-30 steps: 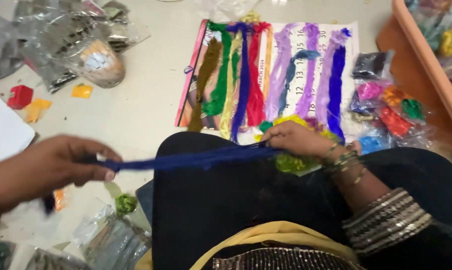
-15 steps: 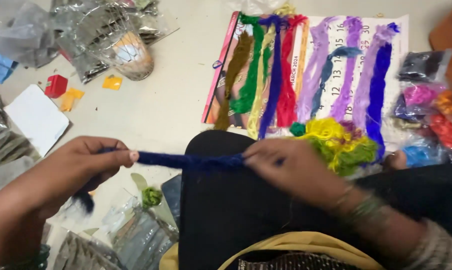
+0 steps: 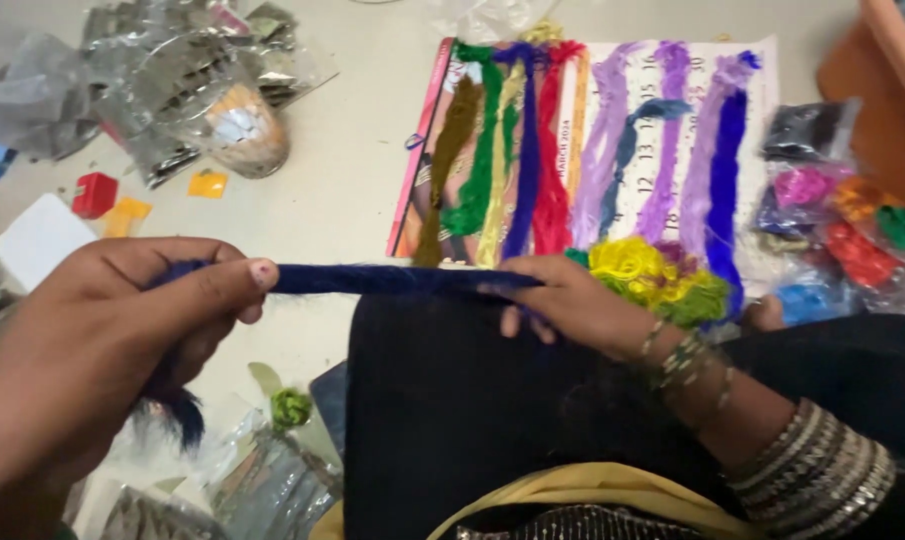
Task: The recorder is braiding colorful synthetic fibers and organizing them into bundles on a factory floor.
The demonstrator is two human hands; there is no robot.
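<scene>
Your left hand (image 3: pixel 102 340) and right hand (image 3: pixel 572 300) grip the dark blue thread bundle (image 3: pixel 392 280), fingers clenched. Your hands have drawn closer; the span is shorter, still taut.

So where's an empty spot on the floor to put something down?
The biggest bare patch of floor lies between the heap of clear plastic packets and the calendar sheet covered in coloured thread bundles. A smaller one sits under the dark blue thread, left of the black cloth. The right edge, with small thread bags, is crowded.
</scene>
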